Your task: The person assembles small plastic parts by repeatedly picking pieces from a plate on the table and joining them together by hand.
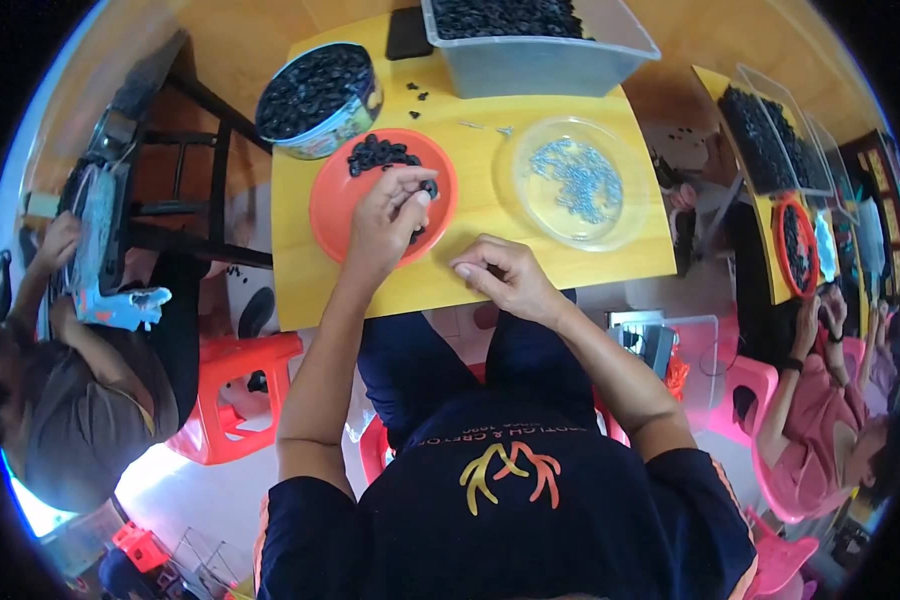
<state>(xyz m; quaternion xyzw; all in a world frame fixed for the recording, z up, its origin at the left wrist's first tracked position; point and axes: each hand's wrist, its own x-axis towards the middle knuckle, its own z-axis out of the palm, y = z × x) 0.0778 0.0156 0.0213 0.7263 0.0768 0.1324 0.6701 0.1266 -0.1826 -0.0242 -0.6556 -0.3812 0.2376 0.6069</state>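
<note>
My left hand (382, 228) is over an orange-red plate (330, 222), its thumb and fingers closed on a small black part (430, 188). More small black parts (380, 154) lie in a heap on the plate's far side. By the table's near edge, right of the plate, my right hand (512, 282) has its fingers curled and its thumb against them. Whatever it may hold is too small or hidden to see. Beyond it to the right, a clear round dish (618, 232) holds many small silvery metal pieces (577, 182).
On the yellow table (300, 285), a tub (350, 128) of black parts stands far left and a translucent bin (545, 72) of them at the back. A dark flat object (408, 34) lies between. People work at both sides, near a red stool (232, 395) and pink chairs (752, 395).
</note>
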